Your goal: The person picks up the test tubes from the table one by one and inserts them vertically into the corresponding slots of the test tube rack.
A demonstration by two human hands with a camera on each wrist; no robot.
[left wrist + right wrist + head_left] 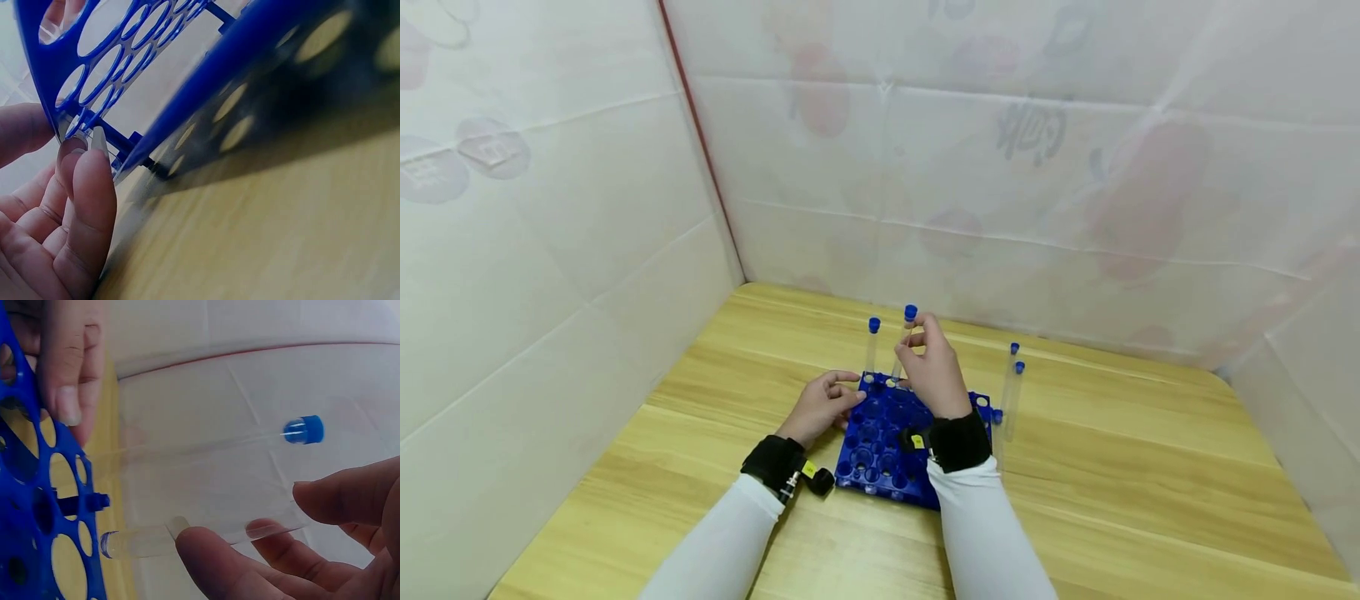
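Makeshift recording booth with lab props. Wooden surface (pixel 1075 467) enclosed on three sides by white sheeting (pixel 550 250), faint printed logos seen through it. Lab character given by blue rack (pixel 880 442) and capped clear tubes (pixel 1011 392).

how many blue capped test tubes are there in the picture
4. One tube stands at the rack's far left corner, one tube is pinched by the right hand, and two stand at the rack's right edge. Others may be hidden.
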